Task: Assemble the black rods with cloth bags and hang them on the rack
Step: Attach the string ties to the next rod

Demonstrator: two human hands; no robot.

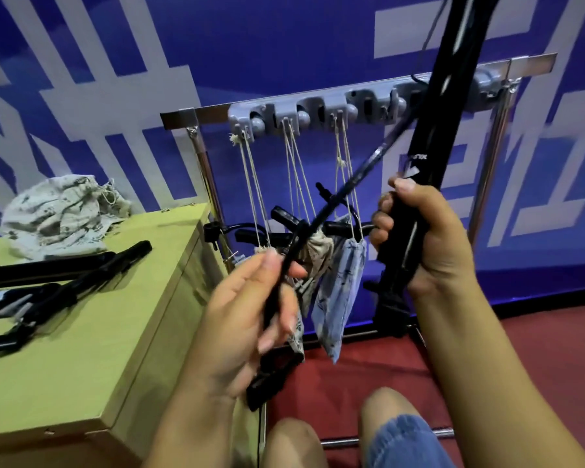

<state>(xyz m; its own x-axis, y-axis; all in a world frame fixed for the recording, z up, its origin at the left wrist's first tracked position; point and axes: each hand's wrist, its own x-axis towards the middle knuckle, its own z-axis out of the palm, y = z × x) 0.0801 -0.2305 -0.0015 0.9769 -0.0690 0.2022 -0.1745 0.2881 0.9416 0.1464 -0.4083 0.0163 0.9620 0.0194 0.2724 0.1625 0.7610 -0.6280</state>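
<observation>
The person's right hand clamped one thick black rod, while the left hand pinched a thin black strut. Three printed cloth drawstring bags hung from the grey metal rack.

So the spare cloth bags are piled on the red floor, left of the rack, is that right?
Not quite. The head view shows the spare cloth bags piled on the wooden box, not on the red floor; they are left of the rack.
</observation>
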